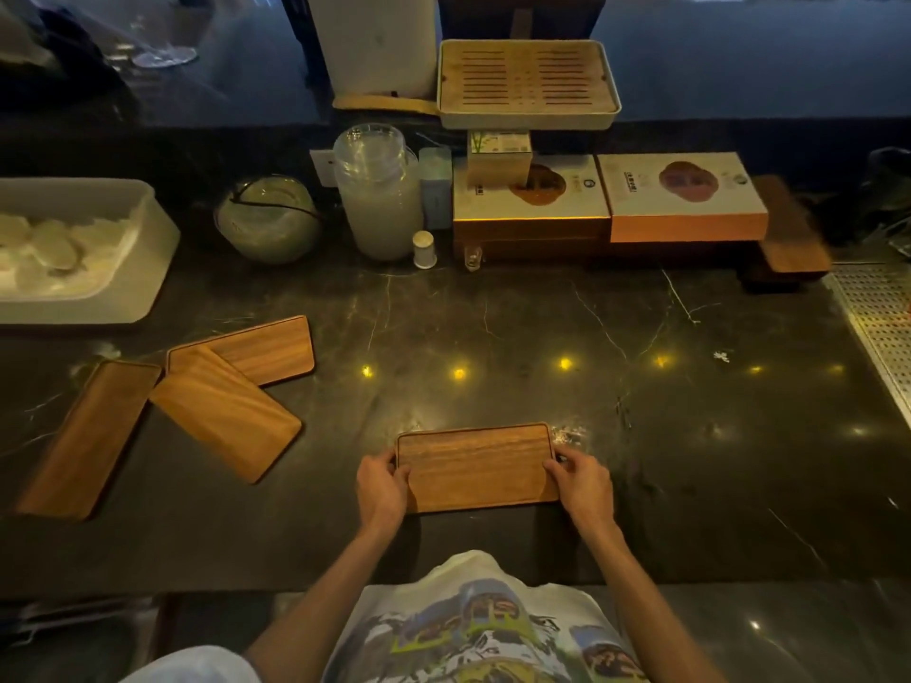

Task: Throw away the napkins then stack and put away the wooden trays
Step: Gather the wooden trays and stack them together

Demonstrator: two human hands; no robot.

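A wooden tray [475, 465] lies flat on the dark marble counter right in front of me. My left hand [380, 488] grips its left short edge and my right hand [584, 483] grips its right short edge. To the left lie three more wooden trays: a long one [86, 436] at the far left, a middle one [224, 411] that overlaps a third one [268, 347] behind it. No napkins are visible on the trays.
A white tub [143, 248] with pale round items sits at the back left. Behind stand a round jar [268, 219], a stack of clear cups [377, 194], boxes [685, 199], a slatted tea tray [527, 83] and a dark wooden board [788, 239]. A perforated metal drain [882, 327] is on the right.
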